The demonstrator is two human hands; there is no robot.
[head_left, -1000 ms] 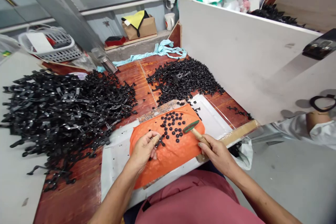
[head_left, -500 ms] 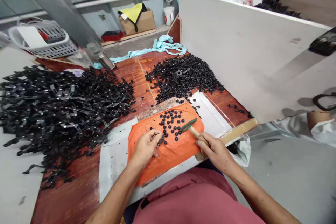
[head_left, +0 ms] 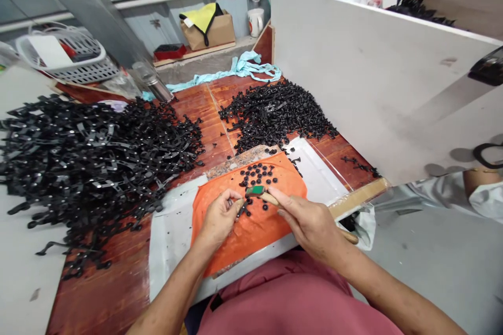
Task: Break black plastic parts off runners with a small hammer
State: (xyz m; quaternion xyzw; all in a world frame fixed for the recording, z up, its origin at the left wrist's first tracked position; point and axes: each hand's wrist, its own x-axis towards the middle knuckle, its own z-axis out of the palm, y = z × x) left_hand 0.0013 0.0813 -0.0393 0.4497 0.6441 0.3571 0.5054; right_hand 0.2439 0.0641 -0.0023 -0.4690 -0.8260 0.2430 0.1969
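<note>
Above the orange cloth, the hammer has swung nearer the black piece (seemingly within tapping reach). Left hand pinches the piece; right hand clasps the hammer.

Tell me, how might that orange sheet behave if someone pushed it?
The orange sheet is probably floppy, since its surface is wrinkled, so it may bunch up. The small black pieces scattered on it would likely shift along.
</note>
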